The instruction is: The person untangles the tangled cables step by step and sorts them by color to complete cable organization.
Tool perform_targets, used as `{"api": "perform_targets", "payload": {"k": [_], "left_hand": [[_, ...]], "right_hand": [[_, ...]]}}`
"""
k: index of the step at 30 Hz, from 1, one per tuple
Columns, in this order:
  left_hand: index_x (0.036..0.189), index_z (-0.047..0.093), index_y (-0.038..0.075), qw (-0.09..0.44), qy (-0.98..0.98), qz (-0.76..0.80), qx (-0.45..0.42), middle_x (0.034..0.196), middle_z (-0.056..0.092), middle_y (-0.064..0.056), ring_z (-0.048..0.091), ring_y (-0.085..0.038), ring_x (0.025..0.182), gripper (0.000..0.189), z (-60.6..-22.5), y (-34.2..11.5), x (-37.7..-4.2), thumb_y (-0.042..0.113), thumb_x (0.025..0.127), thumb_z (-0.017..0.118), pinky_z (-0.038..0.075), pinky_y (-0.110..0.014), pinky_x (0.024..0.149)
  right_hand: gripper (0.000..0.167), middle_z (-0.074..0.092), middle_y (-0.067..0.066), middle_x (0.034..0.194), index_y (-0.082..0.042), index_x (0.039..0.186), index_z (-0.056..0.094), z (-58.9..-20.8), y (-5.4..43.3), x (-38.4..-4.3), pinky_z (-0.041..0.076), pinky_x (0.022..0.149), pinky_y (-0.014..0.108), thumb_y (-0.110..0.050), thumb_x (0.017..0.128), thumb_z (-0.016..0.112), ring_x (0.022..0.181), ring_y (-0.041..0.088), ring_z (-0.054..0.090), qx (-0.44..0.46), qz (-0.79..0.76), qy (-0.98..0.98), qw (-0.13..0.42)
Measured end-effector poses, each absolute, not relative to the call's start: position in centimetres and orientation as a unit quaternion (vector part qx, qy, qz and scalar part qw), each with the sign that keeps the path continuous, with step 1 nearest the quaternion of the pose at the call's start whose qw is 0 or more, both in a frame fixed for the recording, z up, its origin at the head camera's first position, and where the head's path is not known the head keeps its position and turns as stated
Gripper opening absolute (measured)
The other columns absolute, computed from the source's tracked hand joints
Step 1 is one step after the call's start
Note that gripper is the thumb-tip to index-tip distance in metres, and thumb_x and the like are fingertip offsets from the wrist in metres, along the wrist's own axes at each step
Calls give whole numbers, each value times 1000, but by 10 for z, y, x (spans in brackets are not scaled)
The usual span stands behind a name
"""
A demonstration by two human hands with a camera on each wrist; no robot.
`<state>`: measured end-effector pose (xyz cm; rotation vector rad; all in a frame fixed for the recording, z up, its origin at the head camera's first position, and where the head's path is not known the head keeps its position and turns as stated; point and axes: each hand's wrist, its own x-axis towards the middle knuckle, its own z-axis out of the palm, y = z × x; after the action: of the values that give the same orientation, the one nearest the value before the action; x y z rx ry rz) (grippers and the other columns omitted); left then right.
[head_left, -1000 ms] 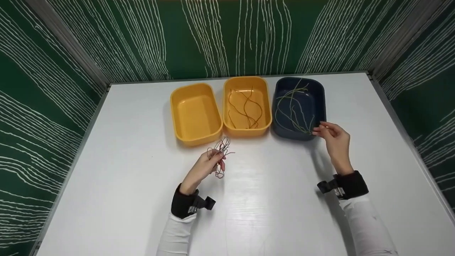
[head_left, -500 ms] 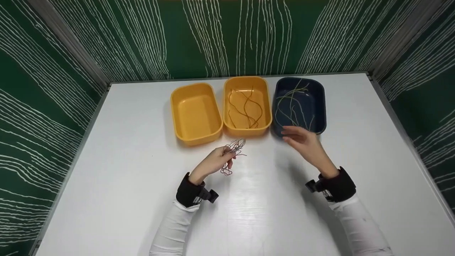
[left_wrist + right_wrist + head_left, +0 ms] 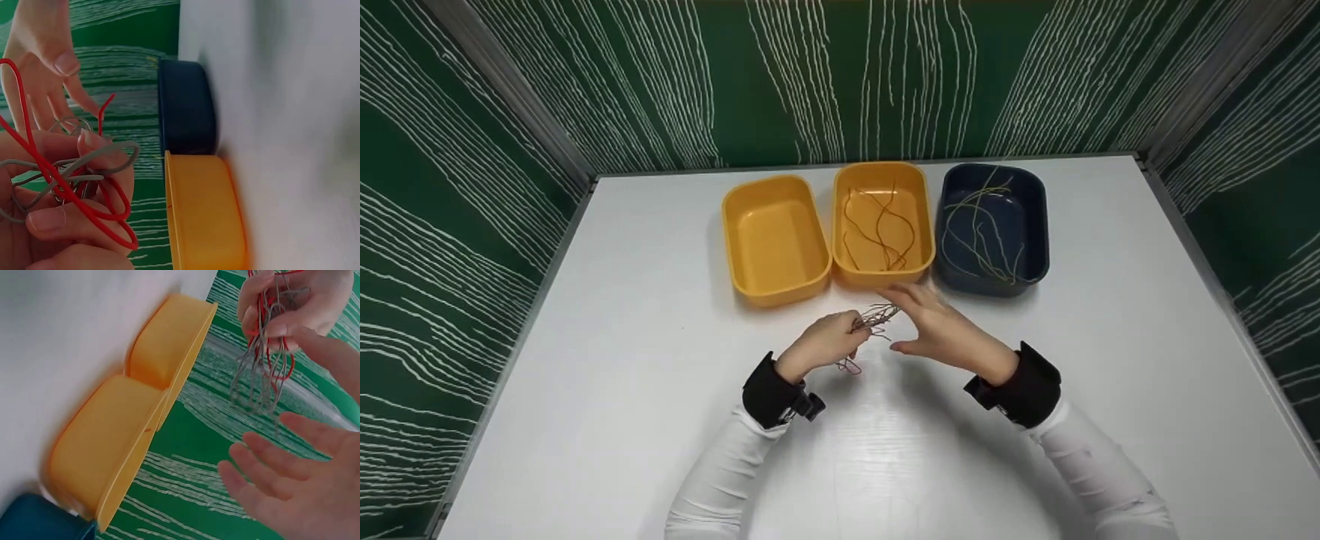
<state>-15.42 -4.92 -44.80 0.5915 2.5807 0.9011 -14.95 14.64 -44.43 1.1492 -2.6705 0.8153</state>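
Observation:
A tangled bundle of red and grey wires (image 3: 877,318) is gripped in my left hand (image 3: 826,341), above the table in front of the middle bin. Loops and loose ends of the wires (image 3: 84,191) stick out between the fingers in the left wrist view. My right hand (image 3: 952,330) is beside the bundle, its fingers spread and holding nothing. In the right wrist view the palm of the right hand (image 3: 304,472) faces the hanging grey wire ends (image 3: 261,382). In the head view I cannot tell whether its fingertips touch them.
Two yellow bins and a dark blue bin (image 3: 1035,225) stand in a row at the back of the white table (image 3: 622,337). Several brown-orange wires (image 3: 881,232) lie in the middle yellow bin (image 3: 877,279). Yellow-green wires (image 3: 979,225) lie in the blue one. The left yellow bin (image 3: 776,247) shows only its bare floor.
My right hand has let go of the yellow-green wires at the blue bin and moved left to the bundle, fingers spreading. My left hand has shifted slightly right, still holding the wires.

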Motion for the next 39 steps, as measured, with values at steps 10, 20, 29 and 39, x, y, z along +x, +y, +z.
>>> {"api": "perform_targets", "payload": {"k": [10, 20, 29, 39], "left_hand": [[93, 55, 5, 145, 933, 224, 243, 80, 57, -4, 54, -20, 74, 19, -447, -43, -151, 20, 82, 52, 45, -35, 67], [97, 46, 6, 133, 939, 203, 242, 74, 54, -1, 50, -18, 66, 32, -448, -40, -149, 12, 71, 64, 42, -33, 58], [97, 45, 7, 119, 938, 198, 258, 71, 56, -2, 53, -19, 64, 37, -448, -42, -150, 10, 67, 67, 42, -32, 57], [98, 54, 10, 180, 904, 295, 253, 80, 60, 3, 55, -8, 64, 38, -438, -64, -160, 39, 76, 65, 43, -24, 61]], "right_hand": [[37, 59, 16, 104, 7, 116, 50, -451, 125, -151, 45, 81, 37, -3, 81, 60, 94, 27, 57, 394, 237, -887, -45], [12, 62, 11, 88, 3, 94, 57, -455, 123, -153, 47, 71, 34, -7, 88, 53, 80, 21, 58, 392, 270, -873, -109], [12, 58, 5, 74, 1, 95, 55, -463, 124, -153, 45, 61, 26, -7, 91, 47, 64, 12, 52, 409, 303, -848, -146], [16, 51, -1, 63, -2, 88, 51, -473, 131, -151, 41, 52, 23, -14, 94, 42, 54, 6, 46, 404, 365, -826, -145]]}}
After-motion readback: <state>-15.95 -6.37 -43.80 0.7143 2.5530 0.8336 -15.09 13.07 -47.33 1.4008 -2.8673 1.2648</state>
